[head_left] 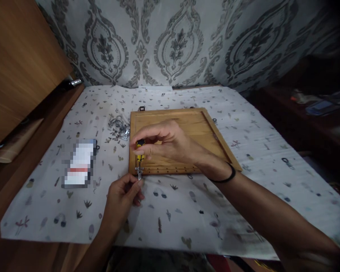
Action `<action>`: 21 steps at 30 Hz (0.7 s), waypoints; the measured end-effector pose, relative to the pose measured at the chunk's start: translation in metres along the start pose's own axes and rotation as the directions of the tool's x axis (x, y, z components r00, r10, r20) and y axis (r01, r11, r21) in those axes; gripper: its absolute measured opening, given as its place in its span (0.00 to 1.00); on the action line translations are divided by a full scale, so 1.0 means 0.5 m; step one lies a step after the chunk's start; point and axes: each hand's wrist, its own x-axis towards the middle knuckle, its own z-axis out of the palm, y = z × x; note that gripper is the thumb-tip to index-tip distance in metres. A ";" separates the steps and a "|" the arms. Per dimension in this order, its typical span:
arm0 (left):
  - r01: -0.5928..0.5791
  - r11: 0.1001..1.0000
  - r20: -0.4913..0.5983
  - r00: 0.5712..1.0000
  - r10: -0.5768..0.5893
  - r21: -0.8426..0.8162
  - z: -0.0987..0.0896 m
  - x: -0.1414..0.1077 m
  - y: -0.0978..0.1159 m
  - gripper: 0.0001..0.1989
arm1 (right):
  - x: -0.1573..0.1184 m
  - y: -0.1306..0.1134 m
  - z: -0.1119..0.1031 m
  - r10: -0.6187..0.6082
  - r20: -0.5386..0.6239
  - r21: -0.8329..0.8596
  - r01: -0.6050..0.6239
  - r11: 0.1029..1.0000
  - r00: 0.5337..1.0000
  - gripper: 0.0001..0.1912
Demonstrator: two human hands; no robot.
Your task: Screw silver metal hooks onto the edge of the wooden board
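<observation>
My right hand [166, 141] grips the handle of a yellow and black screwdriver [141, 153], which stands nearly upright with its shaft pointing down. Below it, a small metal hinge [139, 171] lies at the near left corner of a framed wooden panel [170, 149]. The thumb and fingers of my left hand [127, 192] pinch the hinge's arm, which juts past the panel's near edge. The screwdriver's tip meets the hinge; any screw under it is too small to make out. A row of small dark holes runs along the panel's near side.
Left of the panel is a pile of small metal hardware [120, 127]. A phone with a blurred screen [79, 164] lies further left on the patterned sheet [170, 215]. A wooden cabinet [25, 56] rises at the far left, and a patterned wall covering [177, 45] stands behind.
</observation>
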 end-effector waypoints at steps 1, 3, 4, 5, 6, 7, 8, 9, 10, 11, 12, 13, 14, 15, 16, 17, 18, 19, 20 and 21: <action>0.000 1.000 -0.002 1.000 0.000 -0.004 0.000 0.000 -0.001 0.18 | 0.002 0.001 0.003 -0.011 -0.004 -0.005 0.011 1.000 1.000 0.04; -0.002 1.000 -0.003 1.000 0.002 -0.011 0.000 -0.001 -0.001 0.18 | 0.005 0.003 0.008 -0.050 -0.016 -0.014 0.050 0.999 0.999 0.05; -0.002 1.000 -0.001 1.000 0.002 -0.014 0.000 -0.001 -0.001 0.18 | 0.006 0.003 0.010 -0.072 -0.024 -0.019 0.072 0.997 0.997 0.06; -0.002 1.000 0.000 1.000 0.002 -0.017 0.000 -0.001 -0.001 0.18 | 0.007 0.002 0.010 -0.083 -0.030 -0.030 0.083 0.996 0.996 0.07; -0.003 1.000 0.000 1.000 0.003 -0.021 0.000 -0.001 -0.001 0.18 | 0.007 0.000 0.008 -0.081 -0.030 -0.047 0.080 0.996 0.996 0.07; -0.005 1.000 0.001 1.000 0.005 -0.025 0.000 -0.002 -0.002 0.18 | 0.006 -0.004 0.005 -0.064 -0.020 -0.067 0.063 0.996 0.998 0.08; -0.007 1.000 0.003 1.000 0.007 -0.029 0.000 -0.002 -0.002 0.18 | 0.004 -0.008 0.001 -0.032 0.000 -0.088 0.032 0.996 0.999 0.07; -0.010 0.999 0.004 1.000 0.010 -0.031 0.000 -0.002 -0.003 0.18 | 0.003 -0.013 -0.005 0.007 0.028 -0.103 -0.004 0.995 1.000 0.07; -0.012 0.999 0.005 1.000 0.012 -0.032 -0.001 -0.001 -0.004 0.18 | 0.001 -0.017 -0.011 0.047 0.061 -0.106 -0.040 0.994 0.997 0.08; -0.013 0.999 0.005 1.000 0.013 -0.032 -0.001 -0.001 -0.005 0.18 | -0.001 -0.020 -0.016 0.075 0.093 -0.099 -0.066 0.993 0.993 0.09; -0.014 0.999 0.006 1.000 0.014 -0.031 -0.001 -0.001 -0.006 0.18 | -0.002 -0.021 -0.021 0.083 0.116 -0.081 -0.074 0.994 0.990 0.10; -0.015 0.999 0.005 1.000 0.015 -0.030 -0.001 0.000 -0.007 0.17 | -0.003 -0.021 -0.024 0.078 0.127 -0.057 -0.071 0.996 0.989 0.10; -0.016 1.000 0.005 1.000 0.016 -0.027 -0.001 0.000 -0.008 0.17 | -0.004 -0.020 -0.026 0.065 0.130 -0.031 -0.062 0.998 0.989 0.10; -0.018 1.000 0.006 1.000 0.018 -0.024 -0.002 0.000 -0.008 0.17 | -0.004 -0.018 -0.025 0.053 0.126 -0.007 -0.052 0.999 0.991 0.10; -0.019 1.000 0.009 1.000 0.019 -0.021 -0.002 0.001 -0.009 0.17 | -0.003 -0.015 -0.024 0.046 0.121 0.013 -0.048 0.999 0.992 0.10; -0.019 1.000 0.012 1.000 0.020 -0.018 -0.002 0.001 -0.009 0.17 | -0.002 -0.013 -0.021 0.046 0.115 0.032 -0.050 0.998 0.992 0.09; -0.020 1.000 0.014 1.000 0.020 -0.018 -0.002 0.001 -0.008 0.17 | 0.000 -0.011 -0.018 0.054 0.112 0.049 -0.060 0.997 0.992 0.09; -0.020 1.000 0.016 1.000 0.020 -0.018 -0.002 0.001 -0.008 0.17 | 0.001 -0.009 -0.014 0.062 0.110 0.064 -0.069 0.996 0.992 0.09; -0.018 1.000 0.016 1.000 0.018 -0.019 -0.002 0.001 -0.007 0.18 | 0.003 -0.008 -0.011 0.063 0.103 0.074 -0.071 0.995 0.993 0.08; -0.015 1.000 0.015 1.000 0.015 -0.020 -0.002 0.001 -0.007 0.18 | 0.005 -0.006 -0.008 0.064 0.094 0.076 -0.071 0.995 0.993 0.08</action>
